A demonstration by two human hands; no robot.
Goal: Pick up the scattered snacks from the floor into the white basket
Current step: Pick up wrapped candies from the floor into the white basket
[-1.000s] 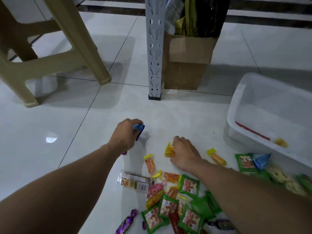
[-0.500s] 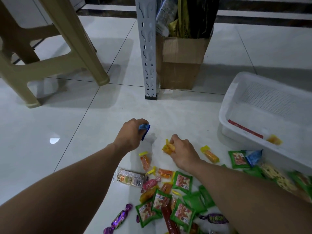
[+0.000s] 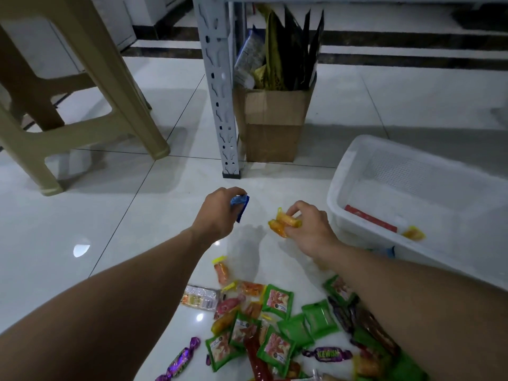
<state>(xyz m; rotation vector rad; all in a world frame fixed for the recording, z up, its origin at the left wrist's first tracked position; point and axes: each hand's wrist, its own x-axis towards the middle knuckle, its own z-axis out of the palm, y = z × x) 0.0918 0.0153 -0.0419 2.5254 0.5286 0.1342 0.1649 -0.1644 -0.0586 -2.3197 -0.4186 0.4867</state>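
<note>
Bare skin, both sides.
My left hand [image 3: 217,215] and right hand [image 3: 312,232] are bare, left forearm [image 3: 132,303] and right forearm [image 3: 406,298] uncovered.

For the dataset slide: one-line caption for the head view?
Over scattered snacks on the floor, left hand grips a blue packet, right hand holds orange-yellow snacks beside the white basket.

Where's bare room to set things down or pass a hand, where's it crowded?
Free: tile left of the left hand, out to the stool leg; the strip between shelf post, right hand and white basket; the basket's far half beyond the red packet. Crowded: the snack pile between the forearms.
</note>
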